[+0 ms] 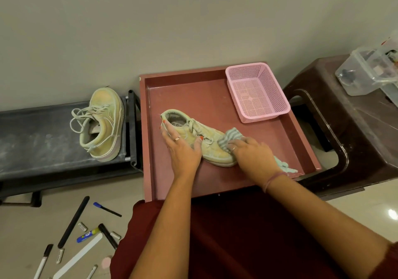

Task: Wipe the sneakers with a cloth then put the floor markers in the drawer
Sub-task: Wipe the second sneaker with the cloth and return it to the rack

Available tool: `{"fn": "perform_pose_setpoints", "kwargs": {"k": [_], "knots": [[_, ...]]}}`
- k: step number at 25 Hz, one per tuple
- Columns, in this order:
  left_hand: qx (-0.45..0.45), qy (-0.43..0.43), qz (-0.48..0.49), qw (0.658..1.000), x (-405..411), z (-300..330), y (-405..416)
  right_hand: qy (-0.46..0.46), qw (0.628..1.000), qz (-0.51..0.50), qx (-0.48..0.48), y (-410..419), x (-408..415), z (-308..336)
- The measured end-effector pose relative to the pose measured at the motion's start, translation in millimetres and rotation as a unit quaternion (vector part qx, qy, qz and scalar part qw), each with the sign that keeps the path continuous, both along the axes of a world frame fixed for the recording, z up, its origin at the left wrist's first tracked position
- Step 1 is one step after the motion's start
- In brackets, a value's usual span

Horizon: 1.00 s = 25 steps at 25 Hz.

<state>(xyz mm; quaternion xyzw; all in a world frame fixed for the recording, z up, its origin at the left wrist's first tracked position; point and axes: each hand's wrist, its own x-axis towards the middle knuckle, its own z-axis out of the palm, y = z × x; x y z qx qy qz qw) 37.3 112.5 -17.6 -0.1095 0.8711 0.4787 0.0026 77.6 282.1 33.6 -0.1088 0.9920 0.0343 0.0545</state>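
Observation:
A pale green sneaker [212, 141] lies on its side inside the open maroon drawer [189, 91]. My left hand [181, 147] grips its heel end, fingers at the collar and thumb on its side. My right hand [252, 156] presses a grey striped cloth [231, 137] against the toe end, with a tail of the cloth trailing behind the wrist. The second sneaker [102, 125] rests on its side on the low black rack [32, 136] to the left. Several markers [107, 208] and pens lie scattered on the floor at lower left.
A pink mesh basket [257, 92] sits in the drawer's far right corner. A dark brown plastic stool [353, 127] stands to the right, carrying clear plastic containers [361, 71]. Small batteries, a glue stick [87, 234] and a white file lie among the markers. A wall runs behind.

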Motion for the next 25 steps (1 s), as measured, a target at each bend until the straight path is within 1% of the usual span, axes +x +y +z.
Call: {"fn": "perform_pose_setpoints", "kwargs": {"k": [1,3,4,5,6,8,11,13,14,15,17,18,19,20,22,23,25], "knots": [[0.001,0.001,0.0,1.0,-0.4,-0.2,-0.5,-0.007,0.999,-0.044,-0.031,6.7,-7.7,6.8],[0.004,0.002,-0.003,1.0,-0.8,-0.2,-0.3,0.027,0.984,-0.127,-0.122,11.5,-28.5,16.5],[0.003,0.002,-0.003,1.0,-1.0,0.0,-0.2,0.047,0.977,-0.139,-0.154,7.4,-35.4,15.7],[0.003,0.003,-0.002,1.0,-0.9,0.1,-0.3,0.043,0.978,-0.127,-0.16,-2.8,-37.4,13.7],[0.003,0.005,-0.001,1.0,-0.5,-0.2,-0.7,0.03,0.986,-0.097,-0.129,-13.0,-36.0,6.1],[0.0,0.009,-0.005,1.0,0.7,-1.0,-0.9,0.026,0.999,0.002,-0.043,-25.3,-22.4,-11.6],[-0.009,0.008,0.001,1.0,-0.1,-2.0,-1.0,0.036,0.997,0.074,0.014,-3.7,-7.3,-16.4],[-0.007,0.01,-0.006,1.0,-0.7,-2.2,-1.3,0.048,0.995,0.069,0.059,8.7,1.1,-1.8],[-0.008,0.01,-0.007,1.0,-1.2,-2.2,-1.2,0.057,0.995,0.055,0.061,10.4,0.6,7.0],[-0.009,0.009,-0.006,1.0,-1.7,-2.0,-1.3,0.049,0.998,0.023,0.038,9.7,-3.5,13.1],[-0.008,0.008,-0.009,1.0,-1.9,-2.6,-1.9,0.069,0.996,-0.052,-0.036,-2.2,-11.5,19.3],[-0.008,0.008,-0.012,1.0,-1.7,-2.8,-2.1,0.095,0.992,-0.056,-0.064,-9.5,-13.4,15.6],[-0.01,0.009,-0.013,1.0,-1.6,-3.1,-2.0,0.122,0.989,-0.037,-0.08,-17.6,-13.3,10.3],[-0.012,0.012,-0.013,1.0,-1.7,-3.5,-2.2,0.143,0.987,0.003,-0.069,-24.8,-9.2,-0.3],[-0.014,0.016,-0.018,1.0,-1.2,-4.8,-3.1,0.126,0.99,0.069,-0.003,-27.2,14.2,-23.7],[-0.014,0.016,-0.02,1.0,-1.1,-5.1,-3.6,0.124,0.989,0.076,0.022,-21.9,24.8,-32.6],[-0.01,0.011,-0.016,1.0,-1.3,-5.0,-3.4,0.111,0.991,0.071,0.03,-8.5,41.3,-33.1]]}}
